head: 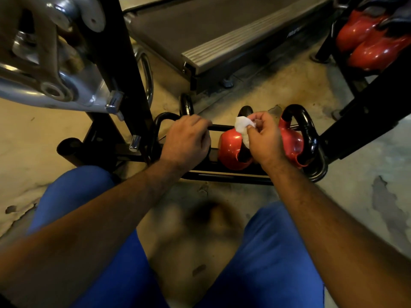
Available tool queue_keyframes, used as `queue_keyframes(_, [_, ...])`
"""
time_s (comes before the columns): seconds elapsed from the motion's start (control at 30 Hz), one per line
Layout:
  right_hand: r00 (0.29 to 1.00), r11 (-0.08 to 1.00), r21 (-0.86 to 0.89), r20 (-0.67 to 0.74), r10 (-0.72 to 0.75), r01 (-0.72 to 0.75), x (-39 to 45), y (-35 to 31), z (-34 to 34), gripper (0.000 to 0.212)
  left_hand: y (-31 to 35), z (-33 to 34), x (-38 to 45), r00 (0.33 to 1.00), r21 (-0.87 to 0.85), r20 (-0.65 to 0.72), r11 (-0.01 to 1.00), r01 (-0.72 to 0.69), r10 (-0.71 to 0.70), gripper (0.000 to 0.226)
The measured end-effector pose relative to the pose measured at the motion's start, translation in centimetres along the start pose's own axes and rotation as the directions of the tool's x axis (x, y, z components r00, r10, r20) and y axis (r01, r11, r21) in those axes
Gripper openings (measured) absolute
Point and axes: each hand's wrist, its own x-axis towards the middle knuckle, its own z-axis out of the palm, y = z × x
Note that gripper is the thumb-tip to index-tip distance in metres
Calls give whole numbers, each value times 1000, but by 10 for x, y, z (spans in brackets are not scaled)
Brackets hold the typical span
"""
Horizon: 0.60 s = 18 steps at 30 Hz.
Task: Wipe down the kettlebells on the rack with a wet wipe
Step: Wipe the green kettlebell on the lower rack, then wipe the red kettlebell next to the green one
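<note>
The right hand [265, 138] pinches a white wet wipe [243, 127] between thumb and curled fingers, its grip closed on the crumpled cloth, which hangs against the black handle of a red kettlebell [230, 152] sitting on the low black rack [222, 174]. The left hand [186, 138] lies over the rack's far rail toward the left end, fingers curled downward; whether its grip closes on the rail or on something beneath it cannot be told. A second red kettlebell [293, 143] with a thick black handle sits just beside the first, at the rack's right end. More red kettlebells [369, 41] rest on another rack at the upper right. A treadmill deck [222, 34] lies on the floor beyond the rack, and a silver machine frame [44, 63] stands at the upper left. Blue-clad knees [278, 252] frame the concrete floor [355, 163].
</note>
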Motion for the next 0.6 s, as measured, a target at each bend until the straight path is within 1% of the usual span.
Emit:
queue_keyframes(0.03, [1000,1000,4,-1,-9,9,3,5,-4,20,7,4,2,999,14,42,1000,-25,24,27])
queue_keyframes(0.07, [1000,1000,9,-1,-9,9,6,8,-9,21,14,10,4,995,6,101,1000,-21,20,28])
queue_keyframes(0.13, [1000,999,34,-19,2,-2,10,11,-17,21,26,23,8,976,-37,216,998,48,-39,32])
queue_keyframes(0.2, [998,998,57,-64,9,-6,13,14,-25,22,35,38,14,949,-58,291,988,144,-122,35])
queue_keyframes(0.3, [992,998,5,-105,-68,68,20,20,-28,19,40,67,27,898,-134,360,938,320,-255,36])
queue_keyframes(0.4, [961,977,-55,-176,-212,205,37,27,-25,9,37,99,49,866,-292,337,834,469,-369,31])
queue_keyframes(0.47, [943,953,-82,-144,-301,292,51,32,-19,11,31,125,60,836,-368,354,759,536,-419,33])
queue_keyframes(0.5, [939,943,-90,-105,-328,320,56,36,-17,12,26,137,63,824,-419,384,717,557,-416,36])
queue_keyframes(0.53, [938,937,-84,-44,-343,339,60,40,-14,13,22,149,63,825,-488,412,671,558,-387,39])
queue_keyframes(0.6, [929,930,-53,97,-358,364,59,50,-10,19,13,174,56,858,-612,416,605,510,-303,41])
